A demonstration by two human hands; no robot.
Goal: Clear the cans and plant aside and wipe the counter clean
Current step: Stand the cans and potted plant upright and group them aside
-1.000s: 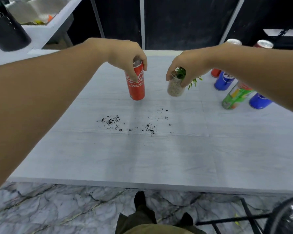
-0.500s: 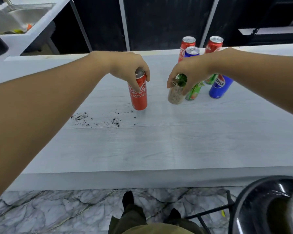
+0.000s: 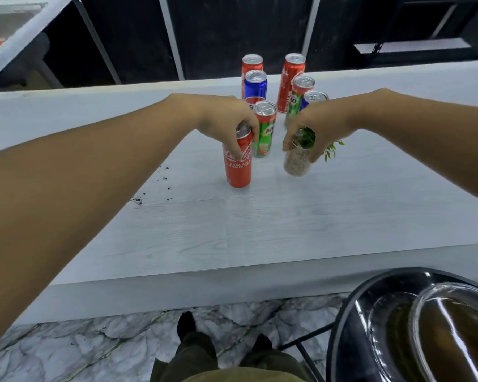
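My left hand (image 3: 226, 122) grips the top of a red cola can (image 3: 238, 166) from above, over the white counter (image 3: 260, 224). My right hand (image 3: 318, 125) holds the rim of a small glass pot with a green plant (image 3: 297, 159), its base filled with pebbles. Both sit just in front of a cluster of several cans (image 3: 265, 128) at the counter's far side: red, blue and green ones. Dark crumbs (image 3: 163, 179) are scattered on the counter to the left of the red can.
A round metal tray with glass bowls (image 3: 414, 326) sits on a stand at the lower right, below the counter's front edge. A white shelf (image 3: 17, 37) runs along the upper left. Marble floor and my feet show below.
Both hands carried the red can and the plant to the right, up to the cluster of cans. The crumbs now lie to the left of the can.
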